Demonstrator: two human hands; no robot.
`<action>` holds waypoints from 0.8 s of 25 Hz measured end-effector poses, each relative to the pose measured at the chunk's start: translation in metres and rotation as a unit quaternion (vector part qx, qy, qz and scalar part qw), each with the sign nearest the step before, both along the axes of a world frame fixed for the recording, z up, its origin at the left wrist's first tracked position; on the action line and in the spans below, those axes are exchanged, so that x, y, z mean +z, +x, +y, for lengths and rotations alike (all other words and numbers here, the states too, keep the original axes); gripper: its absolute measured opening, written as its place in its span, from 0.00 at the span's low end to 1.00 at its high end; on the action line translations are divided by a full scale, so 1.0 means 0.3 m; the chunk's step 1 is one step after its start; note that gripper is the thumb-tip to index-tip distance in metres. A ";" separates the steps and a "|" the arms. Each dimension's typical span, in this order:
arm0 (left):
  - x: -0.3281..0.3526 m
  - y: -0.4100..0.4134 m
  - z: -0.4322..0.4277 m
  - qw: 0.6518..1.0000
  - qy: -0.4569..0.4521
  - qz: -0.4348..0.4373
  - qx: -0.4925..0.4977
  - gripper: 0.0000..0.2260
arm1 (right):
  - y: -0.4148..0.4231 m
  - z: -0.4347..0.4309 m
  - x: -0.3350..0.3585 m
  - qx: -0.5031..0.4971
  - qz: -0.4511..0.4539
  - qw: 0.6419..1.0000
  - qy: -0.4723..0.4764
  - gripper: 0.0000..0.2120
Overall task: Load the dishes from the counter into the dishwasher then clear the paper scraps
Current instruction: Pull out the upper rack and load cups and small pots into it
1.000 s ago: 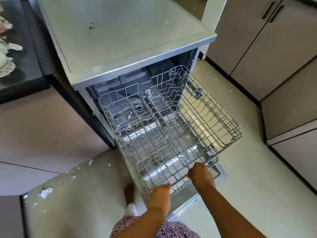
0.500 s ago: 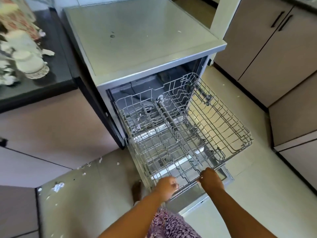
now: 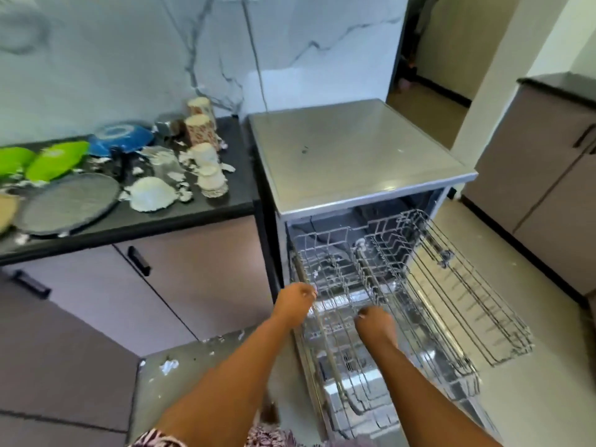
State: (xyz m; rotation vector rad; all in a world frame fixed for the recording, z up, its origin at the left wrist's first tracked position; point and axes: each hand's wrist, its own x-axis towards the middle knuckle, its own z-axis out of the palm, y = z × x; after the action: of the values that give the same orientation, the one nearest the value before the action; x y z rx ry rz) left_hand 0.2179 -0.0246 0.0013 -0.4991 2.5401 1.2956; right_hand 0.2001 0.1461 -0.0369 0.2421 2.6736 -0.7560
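Dishwasher rack (image 3: pixel 451 285) juts from the dishwasher (image 3: pixel 348 156), its long axis pointing out toward the person. Left hand (image 3: pixel 295 303) curls its fingers at the rack's left rim and right hand (image 3: pixel 375 322) over its middle; grip unclear. Dishes (image 3: pixel 71 203) lie on the desk (image 3: pixel 233 201).

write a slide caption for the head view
Left hand and right hand at the pulled-out rack of the dishwasher; dishes and paper scraps crowd the counter.
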 end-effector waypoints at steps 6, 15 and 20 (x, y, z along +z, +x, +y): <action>0.130 -0.043 -0.250 0.975 0.030 0.074 0.208 0.09 | -0.101 -0.227 0.167 0.022 0.073 0.993 -0.093 0.08; 0.213 -0.169 -0.717 0.950 0.071 0.121 0.278 0.07 | -0.301 -0.740 0.292 0.065 0.195 0.964 -0.170 0.07; 0.249 -0.303 -0.998 0.937 0.133 0.155 0.283 0.09 | -0.406 -1.065 0.340 0.097 0.216 0.953 -0.191 0.08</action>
State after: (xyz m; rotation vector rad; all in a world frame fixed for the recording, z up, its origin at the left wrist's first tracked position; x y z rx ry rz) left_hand 0.1271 -0.3240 0.0760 -1.0964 2.4849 2.0238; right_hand 0.0784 -0.1733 0.0651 -0.3160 2.8001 -1.3640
